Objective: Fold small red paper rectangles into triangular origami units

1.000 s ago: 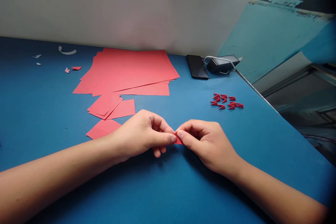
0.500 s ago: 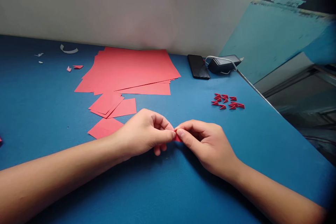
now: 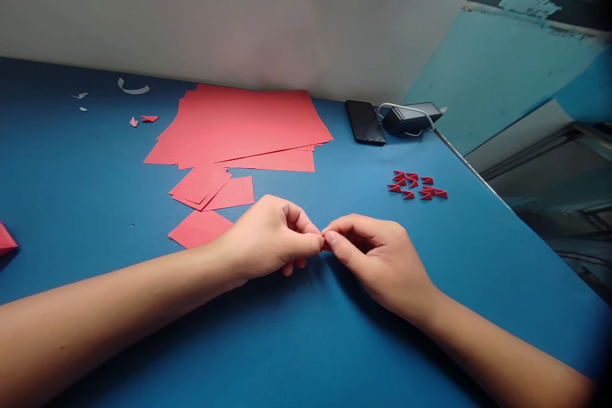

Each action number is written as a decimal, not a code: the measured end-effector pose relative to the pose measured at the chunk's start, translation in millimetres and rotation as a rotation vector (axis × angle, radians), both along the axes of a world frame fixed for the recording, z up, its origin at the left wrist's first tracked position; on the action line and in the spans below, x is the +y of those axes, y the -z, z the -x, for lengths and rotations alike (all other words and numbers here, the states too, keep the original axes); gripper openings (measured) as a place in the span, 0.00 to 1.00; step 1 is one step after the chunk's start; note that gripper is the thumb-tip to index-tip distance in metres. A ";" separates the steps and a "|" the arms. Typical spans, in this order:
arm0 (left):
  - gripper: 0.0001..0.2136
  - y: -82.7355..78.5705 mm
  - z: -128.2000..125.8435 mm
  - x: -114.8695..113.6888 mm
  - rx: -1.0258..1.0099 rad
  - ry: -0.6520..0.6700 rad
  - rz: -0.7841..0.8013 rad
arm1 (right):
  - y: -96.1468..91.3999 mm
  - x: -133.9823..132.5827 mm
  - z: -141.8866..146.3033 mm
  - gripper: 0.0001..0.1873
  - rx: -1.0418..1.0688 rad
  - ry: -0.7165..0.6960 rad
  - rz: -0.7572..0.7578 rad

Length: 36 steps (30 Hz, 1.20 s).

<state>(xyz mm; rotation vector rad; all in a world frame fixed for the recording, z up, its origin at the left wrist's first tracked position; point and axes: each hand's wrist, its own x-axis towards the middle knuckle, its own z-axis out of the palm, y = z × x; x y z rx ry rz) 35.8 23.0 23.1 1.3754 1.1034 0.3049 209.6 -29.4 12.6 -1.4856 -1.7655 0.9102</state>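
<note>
My left hand (image 3: 268, 239) and my right hand (image 3: 375, 255) meet fingertip to fingertip low over the blue table (image 3: 95, 204). Both pinch one small folded red paper piece (image 3: 326, 245), of which only a sliver shows between the thumbs. Just left of my left hand lie small red paper rectangles (image 3: 210, 194). Behind them is a stack of large red sheets (image 3: 243, 124). To the right of my right hand, a cluster of several small folded red triangles (image 3: 417, 186) rests on the table.
A black phone (image 3: 364, 122) and a dark device with a white cable (image 3: 411, 117) lie by the white back wall. Paper scraps (image 3: 134, 86) sit far left. A red paper corner (image 3: 6, 239) shows at the left edge. The table's right edge runs diagonally.
The red piece shows less between my fingers than a second ago; my thumbs have closed together over it. The view has shifted slightly, bringing a red corner in at the left edge.
</note>
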 end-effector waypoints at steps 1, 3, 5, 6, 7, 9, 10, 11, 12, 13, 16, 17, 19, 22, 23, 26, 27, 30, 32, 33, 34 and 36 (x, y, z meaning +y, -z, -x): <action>0.06 0.4 0.1 -0.1 -0.007 0.003 -0.001 | 0.1 0.1 0.0 0.09 0.003 0.003 0.005; 0.06 1.3 0.4 -0.1 -0.026 0.010 -0.004 | 0.7 0.0 0.2 0.08 0.019 0.018 0.021; 0.07 2.3 0.5 0.6 -0.049 0.018 -0.003 | 1.8 -0.2 0.4 0.08 0.049 0.036 0.038; 0.07 2.7 0.5 1.3 -0.059 0.025 0.003 | 2.5 -0.2 0.4 0.08 0.065 0.045 0.043; 0.08 3.0 0.5 2.2 -0.070 0.034 0.015 | 3.0 -0.1 0.3 0.08 0.079 0.053 0.046; 0.08 3.2 0.6 4.3 -0.097 0.051 0.043 | 3.4 0.3 -0.3 0.07 0.098 0.058 0.047; 0.08 3.1 0.7 5.2 -0.109 0.054 0.055 | 3.1 0.7 -0.7 0.07 0.105 0.056 0.047; 0.09 3.1 0.9 6.0 -0.117 0.054 0.063 | 2.5 1.1 -1.3 0.07 0.112 0.051 0.051; 0.09 3.0 1.2 6.6 -0.119 0.052 0.066 | 1.6 1.7 -1.9 0.08 0.121 0.042 0.058; 0.09 3.1 1.6 6.9 -0.119 0.050 0.066 | 0.5 2.5 -2.6 0.08 0.134 0.029 0.071; 0.10 3.4 3.2 6.9 -0.116 0.052 0.070 | -2.8 5.0 -4.7 0.11 0.189 -0.023 0.120; 0.10 3.5 3.6 6.6 -0.118 0.054 0.072 | -3.6 5.8 -5.3 0.11 0.204 -0.037 0.130; 0.10 3.0 4.0 6.1 -0.124 0.054 0.079 | -4.6 6.9 -6.2 0.10 0.217 -0.051 0.127; 0.09 1.3 3.6 5.3 -0.135 0.048 0.083 | -4.1 6.5 -6.4 0.09 0.212 -0.053 0.108; 0.09 0.6 3.4 5.0 -0.138 0.046 0.081 | -3.4 5.9 -6.2 0.10 0.206 -0.048 0.102; 0.09 -0.3 2.7 3.9 -0.139 0.042 0.064 | 0.3 3.4 -4.2 0.10 0.159 -0.005 0.050; 0.09 -0.2 2.6 3.4 -0.138 0.043 0.060 | 1.9 2.6 -3.3 0.10 0.139 0.013 0.026; 0.10 1.5 1.7 1.6 -0.118 0.050 0.036 | 5.7 0.8 -0.6 0.10 0.092 0.048 -0.030; 0.10 3.1 0.7 0.3 -0.097 0.055 0.005 | 6.8 0.3 0.7 0.11 0.067 0.066 -0.043; 0.11 3.9 0.0 -0.3 -0.087 0.055 -0.012 | 6.9 0.2 1.2 0.11 0.058 0.075 -0.045; 0.11 4.6 -0.6 -0.8 -0.082 0.054 -0.027 | 6.6 0.2 1.5 0.11 0.054 0.083 -0.044; 0.11 5.8 -1.6 -1.7 -0.085 0.047 -0.052 | 5.7 0.4 1.7 0.11 0.068 0.090 -0.034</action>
